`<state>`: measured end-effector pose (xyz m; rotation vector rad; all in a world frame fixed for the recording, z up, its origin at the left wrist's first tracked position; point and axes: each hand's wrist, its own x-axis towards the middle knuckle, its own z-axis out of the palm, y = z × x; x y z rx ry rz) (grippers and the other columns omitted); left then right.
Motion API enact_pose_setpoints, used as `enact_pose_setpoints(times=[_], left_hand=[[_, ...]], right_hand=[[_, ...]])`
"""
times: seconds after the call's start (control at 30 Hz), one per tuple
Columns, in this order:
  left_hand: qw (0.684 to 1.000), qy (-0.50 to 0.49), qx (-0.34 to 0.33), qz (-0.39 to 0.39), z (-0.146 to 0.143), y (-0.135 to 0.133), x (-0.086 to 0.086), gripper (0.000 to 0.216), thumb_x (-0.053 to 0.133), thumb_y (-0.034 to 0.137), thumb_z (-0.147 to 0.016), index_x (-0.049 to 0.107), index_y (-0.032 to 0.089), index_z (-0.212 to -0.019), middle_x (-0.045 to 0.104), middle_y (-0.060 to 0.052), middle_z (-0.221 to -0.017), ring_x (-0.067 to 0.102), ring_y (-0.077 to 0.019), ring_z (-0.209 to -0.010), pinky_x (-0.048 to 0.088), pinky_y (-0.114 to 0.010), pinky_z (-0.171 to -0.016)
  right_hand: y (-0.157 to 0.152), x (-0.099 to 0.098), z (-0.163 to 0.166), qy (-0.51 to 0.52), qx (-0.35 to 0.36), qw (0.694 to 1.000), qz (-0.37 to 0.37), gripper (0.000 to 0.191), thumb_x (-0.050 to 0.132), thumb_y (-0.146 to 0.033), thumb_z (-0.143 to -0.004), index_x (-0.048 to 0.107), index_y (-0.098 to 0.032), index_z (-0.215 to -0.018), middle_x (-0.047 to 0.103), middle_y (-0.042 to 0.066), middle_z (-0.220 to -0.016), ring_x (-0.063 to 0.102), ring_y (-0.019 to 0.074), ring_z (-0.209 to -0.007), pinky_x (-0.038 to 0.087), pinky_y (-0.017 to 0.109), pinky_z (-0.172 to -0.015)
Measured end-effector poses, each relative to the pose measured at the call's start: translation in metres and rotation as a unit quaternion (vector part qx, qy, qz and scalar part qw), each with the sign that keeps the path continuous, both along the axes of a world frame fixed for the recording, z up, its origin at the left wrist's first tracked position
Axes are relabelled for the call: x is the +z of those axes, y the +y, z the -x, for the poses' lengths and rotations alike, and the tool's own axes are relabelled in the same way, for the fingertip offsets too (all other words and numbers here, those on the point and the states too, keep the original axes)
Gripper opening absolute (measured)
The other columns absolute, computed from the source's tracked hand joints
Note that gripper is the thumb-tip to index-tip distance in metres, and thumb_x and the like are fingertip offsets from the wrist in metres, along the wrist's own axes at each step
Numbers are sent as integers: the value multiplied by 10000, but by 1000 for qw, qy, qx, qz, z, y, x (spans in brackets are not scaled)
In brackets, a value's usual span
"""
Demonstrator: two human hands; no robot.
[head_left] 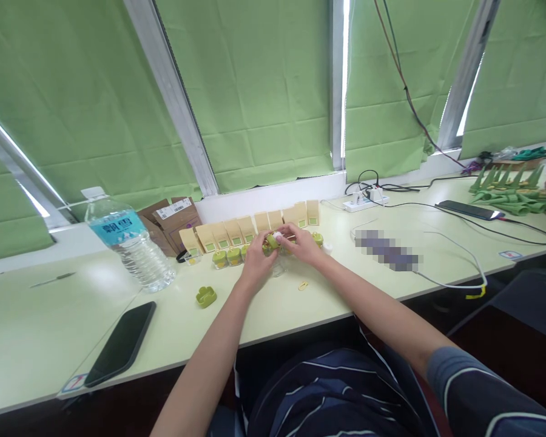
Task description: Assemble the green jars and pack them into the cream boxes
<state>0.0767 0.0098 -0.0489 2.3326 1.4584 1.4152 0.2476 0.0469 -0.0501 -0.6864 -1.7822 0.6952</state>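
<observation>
"What takes up most room?"
"The pale table (255, 320), with the water bottle (134, 243) on the left and a row of cream cards (233, 232) standing along the wall."
"And the hands?"
"In front of the cards. The left hand (258, 258) and right hand (299, 244) meet, fingertips drawn in close with hardly a gap, both pinching one small green piece (272, 241)."
"Where is that, and which way does it point?"
"Just above the table, beside the row of green-lidded containers (226, 257). A white bit shows at its upper right. Fingers cover its ends, so I can't tell its long axis or heading."
"Anything smaller?"
"A yellow ring (303, 286) lies flat nearer the person, its long axis slanting, right end farther away."
</observation>
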Motion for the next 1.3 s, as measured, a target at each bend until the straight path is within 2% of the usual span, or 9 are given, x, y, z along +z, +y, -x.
enact_pose_setpoints(times=[0.17, 0.33, 0.9, 1.3], left_hand=[[1000, 10, 1, -23, 1, 1, -2, 448, 618, 167, -798, 562, 218, -1241, 647, -77, -1177, 610, -218, -1048, 499, -371, -918], [1000, 4, 0, -17, 3, 2, -3, 461, 623, 167, -801, 561, 220, -1254, 652, -74, -1185, 617, -214, -1036, 498, -377, -926], [1000, 7, 2, 4, 4, 3, -5, 469, 638, 221, -826, 560, 231, -1289, 643, -91, -1214, 607, -232, -1098, 496, -388, -946], [1000, 2, -8, 16, 8, 7, -8, 482, 658, 275, -847, 566, 243, -1319, 633, -99, -1200, 611, -230, -1070, 503, -388, -935]], right_hand=[[3, -3, -1, -13, -29, 999, 5, 272, 625, -384, -899, 634, -194, -1093, 721, 88, -1037, 697, 166, -875, 572, 303, -767], [6, -5, 0, -30, -39, 999, 14, 261, 640, -368, -888, 653, -185, -1073, 731, 80, -994, 695, 166, -859, 563, 308, -776], [7, -6, -2, -52, -41, 998, -17, 304, 622, -429, -892, 683, -208, -1092, 745, 53, -941, 688, 161, -764, 542, 285, -706], [8, -7, -2, -65, -50, 996, -33, 303, 623, -418, -886, 723, -203, -1075, 756, 51, -934, 679, 156, -725, 541, 278, -701]])
